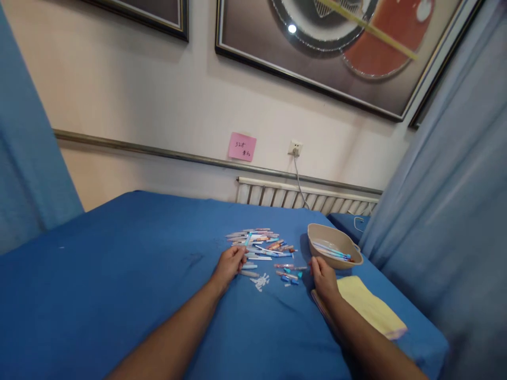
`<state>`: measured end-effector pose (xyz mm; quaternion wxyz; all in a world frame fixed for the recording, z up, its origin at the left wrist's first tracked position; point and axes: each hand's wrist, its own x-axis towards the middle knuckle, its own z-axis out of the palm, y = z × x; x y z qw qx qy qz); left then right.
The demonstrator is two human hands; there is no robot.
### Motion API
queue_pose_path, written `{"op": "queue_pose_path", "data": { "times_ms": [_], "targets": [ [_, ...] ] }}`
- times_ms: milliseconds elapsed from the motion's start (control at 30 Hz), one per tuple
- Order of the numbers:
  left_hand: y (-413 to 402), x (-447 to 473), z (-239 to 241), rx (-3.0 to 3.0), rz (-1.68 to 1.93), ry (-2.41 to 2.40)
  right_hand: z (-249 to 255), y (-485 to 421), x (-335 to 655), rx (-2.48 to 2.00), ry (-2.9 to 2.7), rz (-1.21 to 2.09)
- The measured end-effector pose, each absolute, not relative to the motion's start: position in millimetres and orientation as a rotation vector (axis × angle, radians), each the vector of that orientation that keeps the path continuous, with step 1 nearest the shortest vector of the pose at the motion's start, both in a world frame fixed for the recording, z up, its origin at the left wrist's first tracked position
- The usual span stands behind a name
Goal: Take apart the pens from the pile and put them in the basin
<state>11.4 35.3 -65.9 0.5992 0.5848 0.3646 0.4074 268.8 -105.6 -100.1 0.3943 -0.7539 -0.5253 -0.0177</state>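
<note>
A slim light-blue pen [248,239] points up from the pinched fingers of my left hand [229,264]. Just beyond that hand lies a loose pile of pens [257,237] in blue, white, orange and pink. Between my hands are a heap of small white pieces [260,282] and several blue and teal caps [294,282] beside a few pen parts [284,266]. My right hand [324,275] is closed near the front of a beige basket [316,230]; whatever its fingers hold is too small to make out. Several blue pens [331,251] lie inside the basket.
Under my right forearm lies a folded yellow cloth [366,301]. A blue sheet [119,285] covers the table. Behind it are a white radiator [273,194], a wall rail [170,153] and a plugged-in cable [298,174]. Blue curtains [451,184] hang at both sides.
</note>
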Motion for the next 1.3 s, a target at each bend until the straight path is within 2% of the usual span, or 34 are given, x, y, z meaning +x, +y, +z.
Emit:
{"op": "queue_pose_path", "data": {
  "times_ms": [533, 1033, 1300],
  "targets": [
    [37.4, 0.9, -71.8, 1.432, 0.920, 0.839, -101.0, -97.1, 257.4, -2.035, -1.489, -0.038],
    [37.1, 3.5, -64.1, 1.490, 0.782, 0.868, -92.4, -99.2, 259.4, -1.683, -1.448, 0.278],
    [36.6, 5.3, -63.0, 1.404, 0.794, 0.858, -83.2, -107.8, 250.2, -1.606, -1.553, 0.296]
  ]
}}
